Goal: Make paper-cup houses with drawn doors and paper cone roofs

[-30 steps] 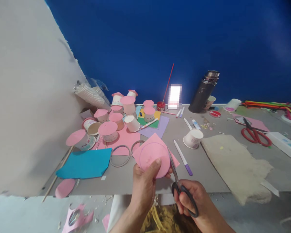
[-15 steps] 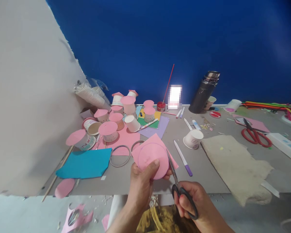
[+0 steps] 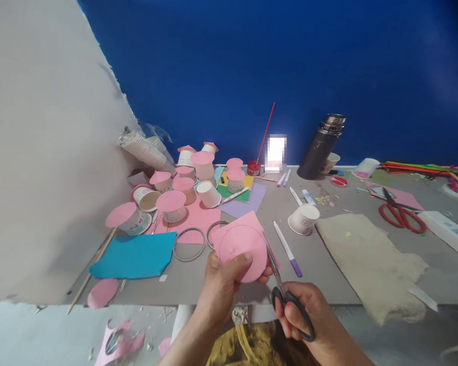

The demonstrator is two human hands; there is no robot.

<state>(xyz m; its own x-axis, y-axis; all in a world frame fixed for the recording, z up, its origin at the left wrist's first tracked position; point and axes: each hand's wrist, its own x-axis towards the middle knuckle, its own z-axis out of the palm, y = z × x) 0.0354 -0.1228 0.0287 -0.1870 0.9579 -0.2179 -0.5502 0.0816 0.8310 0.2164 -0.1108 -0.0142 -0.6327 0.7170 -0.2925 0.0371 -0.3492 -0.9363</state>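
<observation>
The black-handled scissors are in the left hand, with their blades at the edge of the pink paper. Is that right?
Wrong hand: the head view shows the black-handled scissors in the right hand, with their blades at the edge of the pink paper.

The grey desk (image 3: 259,292) carries pink-topped cups (image 3: 170,201), blue paper (image 3: 133,255) (one corner clipped), red-handled scissors (image 3: 402,217) and a rumpled cloth (image 3: 370,254).

Mottled mustard-and-black garment (image 3: 286,346), yellow cord (image 3: 245,343); hands (image 3: 223,279), forearms (image 3: 189,338) bare.
</observation>
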